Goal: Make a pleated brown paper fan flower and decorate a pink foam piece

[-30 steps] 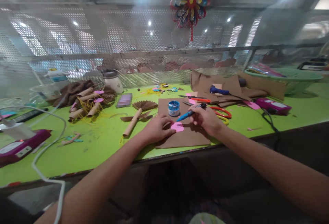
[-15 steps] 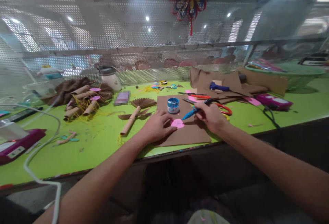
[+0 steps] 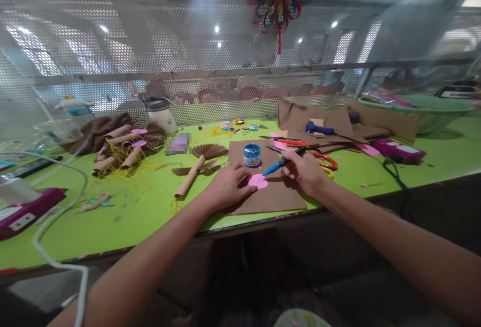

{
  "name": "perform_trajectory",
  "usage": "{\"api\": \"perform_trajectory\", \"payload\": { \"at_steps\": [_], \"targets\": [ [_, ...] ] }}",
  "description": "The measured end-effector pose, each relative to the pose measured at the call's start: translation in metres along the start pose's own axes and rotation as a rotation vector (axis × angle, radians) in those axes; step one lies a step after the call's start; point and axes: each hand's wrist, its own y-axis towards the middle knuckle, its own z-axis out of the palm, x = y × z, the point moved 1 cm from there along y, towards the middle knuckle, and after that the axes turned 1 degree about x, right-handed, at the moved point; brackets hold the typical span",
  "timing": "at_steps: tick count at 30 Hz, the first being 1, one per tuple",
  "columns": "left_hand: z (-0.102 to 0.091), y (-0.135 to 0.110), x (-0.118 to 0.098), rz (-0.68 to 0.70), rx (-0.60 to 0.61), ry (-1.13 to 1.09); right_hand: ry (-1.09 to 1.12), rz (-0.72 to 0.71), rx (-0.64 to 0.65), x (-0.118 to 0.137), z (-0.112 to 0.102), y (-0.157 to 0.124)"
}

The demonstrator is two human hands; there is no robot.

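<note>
A small pink paper cutout with a wavy edge and faint blue marks lies on a brown sheet of paper. My left hand rests at its left side, thumb and fingers pinching or pressing its edge. In my right hand is a black pen whose lower part is blue, its tip at the cutout's upper right edge. Just behind the cutout stands an open jar of blue paint, smeared around the rim. Beyond my right hand lie scissors with red handles.
Left of the sheet sits a brown paper figure with pleated wings. Farther left are paper rolls with yellow strings and a white cable. A blue glue gun, magenta power strip and green basket stand right.
The pen tip has moved slightly left and down to the cutout's edge, with my right hand following. My left hand stays at the cutout.
</note>
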Motion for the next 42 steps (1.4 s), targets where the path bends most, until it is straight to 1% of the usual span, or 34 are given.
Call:
{"api": "perform_trajectory", "payload": {
  "at_steps": [6,11,16,21,31,35,42],
  "targets": [
    [-0.0018,-0.0008,-0.0022,0.008,-0.010,-0.010,0.010,0.040,0.019,0.0020,0.0019,-0.0027],
    [-0.0006,-0.0006,-0.0008,0.012,-0.003,-0.013,0.005,-0.003,0.016,0.0029,0.0018,-0.0031],
    [-0.0011,0.0004,0.0001,-0.014,0.022,-0.027,-0.045,-0.027,0.057,0.0020,0.0026,-0.0027],
    [-0.0017,0.0005,0.0005,-0.005,-0.006,-0.064,-0.037,-0.076,0.079,0.0004,0.0028,-0.0018],
    [-0.0032,0.0002,-0.0014,0.003,0.010,-0.056,-0.014,-0.056,0.090,0.0051,0.0063,-0.0081],
    [-0.0027,0.0000,-0.0004,-0.001,0.004,-0.052,0.000,-0.030,0.083,0.0051,0.0058,-0.0070],
    [-0.0044,0.0001,-0.0020,-0.008,0.015,-0.046,0.018,-0.029,0.079,0.0010,0.0029,-0.0033]
  ]
}}
